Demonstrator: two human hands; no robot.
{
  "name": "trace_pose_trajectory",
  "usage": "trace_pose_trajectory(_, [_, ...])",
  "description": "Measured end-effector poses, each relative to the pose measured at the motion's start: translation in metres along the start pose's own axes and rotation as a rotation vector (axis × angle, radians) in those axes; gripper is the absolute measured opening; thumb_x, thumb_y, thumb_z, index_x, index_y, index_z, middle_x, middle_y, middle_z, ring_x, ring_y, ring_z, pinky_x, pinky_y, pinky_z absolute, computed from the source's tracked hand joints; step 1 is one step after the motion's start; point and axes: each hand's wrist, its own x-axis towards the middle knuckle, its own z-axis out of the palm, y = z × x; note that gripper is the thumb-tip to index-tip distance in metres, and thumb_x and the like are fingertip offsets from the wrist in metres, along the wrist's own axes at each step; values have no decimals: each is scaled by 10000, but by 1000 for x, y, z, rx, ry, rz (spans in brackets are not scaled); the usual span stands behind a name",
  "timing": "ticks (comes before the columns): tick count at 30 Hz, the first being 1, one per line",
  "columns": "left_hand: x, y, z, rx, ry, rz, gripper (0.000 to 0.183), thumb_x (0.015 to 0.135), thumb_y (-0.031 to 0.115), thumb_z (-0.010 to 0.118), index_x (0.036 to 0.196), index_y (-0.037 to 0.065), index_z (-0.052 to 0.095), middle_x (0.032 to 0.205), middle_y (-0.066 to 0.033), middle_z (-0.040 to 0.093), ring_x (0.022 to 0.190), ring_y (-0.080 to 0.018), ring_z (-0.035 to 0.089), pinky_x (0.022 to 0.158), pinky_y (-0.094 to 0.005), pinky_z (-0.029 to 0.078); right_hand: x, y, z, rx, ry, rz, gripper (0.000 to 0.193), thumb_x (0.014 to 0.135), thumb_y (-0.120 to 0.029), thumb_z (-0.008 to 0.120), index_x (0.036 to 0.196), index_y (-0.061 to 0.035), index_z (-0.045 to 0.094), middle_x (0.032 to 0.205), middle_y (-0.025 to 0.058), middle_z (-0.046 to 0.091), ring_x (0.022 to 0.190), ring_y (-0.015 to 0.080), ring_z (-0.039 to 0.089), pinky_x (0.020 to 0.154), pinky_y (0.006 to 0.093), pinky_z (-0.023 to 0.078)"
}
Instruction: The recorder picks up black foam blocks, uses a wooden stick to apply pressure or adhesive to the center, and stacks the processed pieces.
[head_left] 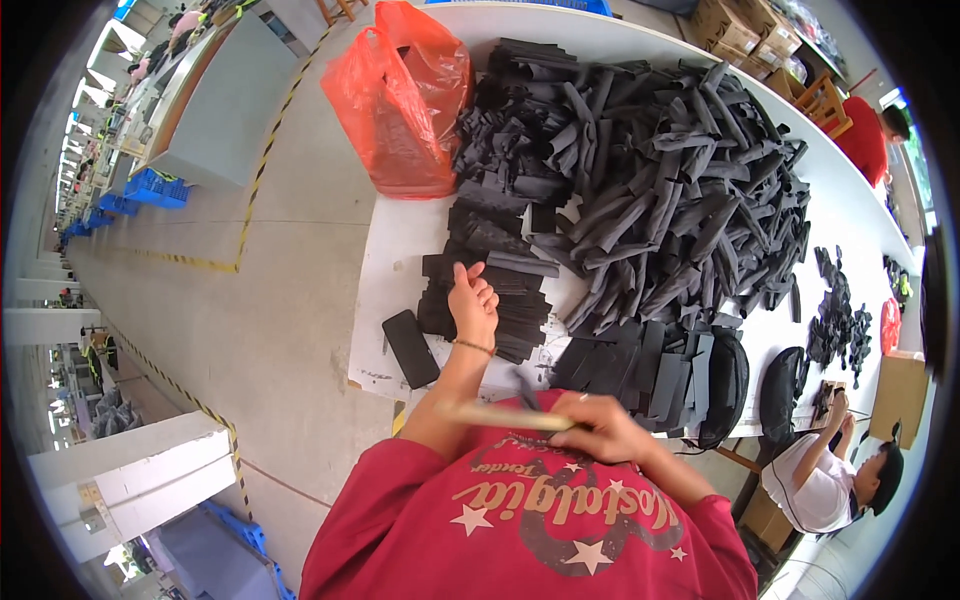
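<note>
pass: tabletop (393, 260) between red bag (400, 125) and phone (410, 349) | block: black heap (690, 190)

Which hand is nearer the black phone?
Left. The left hand is just to the phone's right, over dark strips; the right hand, holding a pale stick, is farther right and closer in.

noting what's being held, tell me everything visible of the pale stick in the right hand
The pale stick is long, narrow and yellowish, perhaps wooden; blur hides its detail. It lies nearly level across the view, in front of the red shirt. The right hand grips its right end; its left end overlaps the left forearm, contact unclear.
</note>
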Motion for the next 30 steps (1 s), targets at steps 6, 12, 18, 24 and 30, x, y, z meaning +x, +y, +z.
trace_pose_trajectory(6, [-109,-63,63,937,-802,-304,247,959,233,549,1065,18,607,875,-33,606,807,-122,590,726,-255,470,-9,1,-104,71,591,403,62,865,-79,619,873,-32,579,613,-56,470,504,16,406,448,193,303])
trace_pose_trajectory(12, [-87,-16,99,1347,-979,-331,185,944,198,574,975,18,604,700,32,561,591,-41,452,518,-229,389,-16,8,-160,-261,993,290,106,893,-132,601,868,-33,573,619,-76,429,532,7,348,465,201,241])
trace_pose_trajectory(18, [35,44,25,2228,-329,857,132,752,158,692,846,84,637,908,-106,585,942,-311,562,812,-405,470,-56,24,-300,-701,1245,365,311,923,-276,619,1126,-44,577,722,-1,491,661,82,456,578,258,367])
trace_pose_trajectory(24, [56,52,13,2347,-414,606,203,702,158,759,848,85,639,838,-48,608,902,-263,574,770,-376,462,-12,40,-238,-937,1148,251,339,951,-249,569,1248,-87,542,1053,108,666,866,224,648,752,345,489])
trace_pose_trajectory(30, [39,73,26,2054,-639,694,163,690,159,764,723,75,628,821,-28,615,899,-239,570,797,-395,427,20,60,-129,-858,528,125,133,887,-108,589,1006,-59,622,824,128,634,717,322,634,612,395,495])
